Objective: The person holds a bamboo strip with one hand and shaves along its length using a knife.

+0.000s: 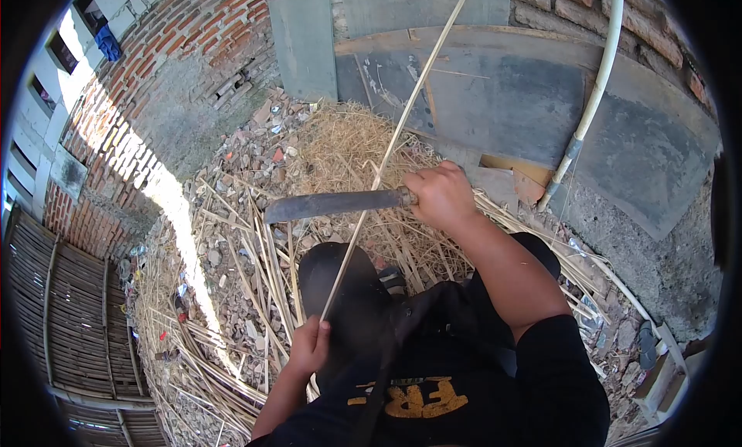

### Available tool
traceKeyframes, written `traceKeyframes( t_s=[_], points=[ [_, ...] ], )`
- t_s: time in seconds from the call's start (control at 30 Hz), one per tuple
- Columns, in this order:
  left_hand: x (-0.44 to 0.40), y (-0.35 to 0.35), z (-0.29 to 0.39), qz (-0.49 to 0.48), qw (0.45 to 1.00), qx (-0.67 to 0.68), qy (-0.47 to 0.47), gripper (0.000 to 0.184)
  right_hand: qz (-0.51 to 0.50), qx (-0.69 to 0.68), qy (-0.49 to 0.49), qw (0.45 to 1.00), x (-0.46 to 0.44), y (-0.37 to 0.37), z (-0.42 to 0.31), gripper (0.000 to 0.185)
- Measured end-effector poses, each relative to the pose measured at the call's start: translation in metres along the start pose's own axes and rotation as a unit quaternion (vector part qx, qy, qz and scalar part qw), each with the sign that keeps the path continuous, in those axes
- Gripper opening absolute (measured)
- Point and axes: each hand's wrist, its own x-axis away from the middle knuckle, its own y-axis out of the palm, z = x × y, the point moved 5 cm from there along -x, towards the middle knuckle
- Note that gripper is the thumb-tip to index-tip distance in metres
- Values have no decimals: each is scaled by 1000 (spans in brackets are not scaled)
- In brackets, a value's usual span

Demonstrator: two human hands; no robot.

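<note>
My right hand (442,195) is closed around the short handle of a machete (332,206). The wide dark blade points left and lies across a long, thin bamboo strip (402,122), apparently touching it near its middle. Down by my left knee, my left hand (309,343) grips the lower end of that strip between thumb and fingers. From there the strip slants up and to the right, its far end rising in front of the grey boards. My dark-clothed knees are bent below the blade.
Bamboo strips (267,269) lie on the rubble left of my legs, and more to the right. A heap of shavings (344,141) is ahead. Grey boards (510,99) and a pale pole (595,99) lean on the brick wall. A slatted bamboo panel (77,315) stands left.
</note>
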Motion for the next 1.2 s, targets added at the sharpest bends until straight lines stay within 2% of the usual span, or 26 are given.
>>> traceKeyframes(
  t_s=[0.17, 0.27, 0.37, 0.57, 0.7, 0.9, 1.0, 1.2],
  points=[
    [-7, -2, 2, 3, 1000, -7, 13, 40, -5, 20, -110, 994, 8, 13, -33, 28],
    [1, -9, -2, 6, 1000, -21, 13, 39, -8, 26, -53, 998, 2, 4, -4, 17],
    [11, -17, -16, 1, 1000, -19, 4, 39, 11, 54, 77, 996, -2, -9, 46, 22],
    [12, -7, -20, -1, 1000, -5, -4, 40, -5, 23, 82, 996, 2, -8, 36, 27],
    [9, -6, -17, -4, 1000, -11, -23, 38, 46, 1, 81, 996, 3, -10, 33, 27],
    [-6, -23, 12, 55, 994, -99, 12, 31, 63, -17, 62, 996, 3, -11, 29, 25],
    [-13, -22, 21, 63, 997, -44, -17, 30, 57, -27, 58, 996, 4, -9, 24, 24],
    [-21, -6, 19, 11, 999, -29, -22, 28, 63, -43, 57, 995, 4, -5, 21, 21]
  ],
)
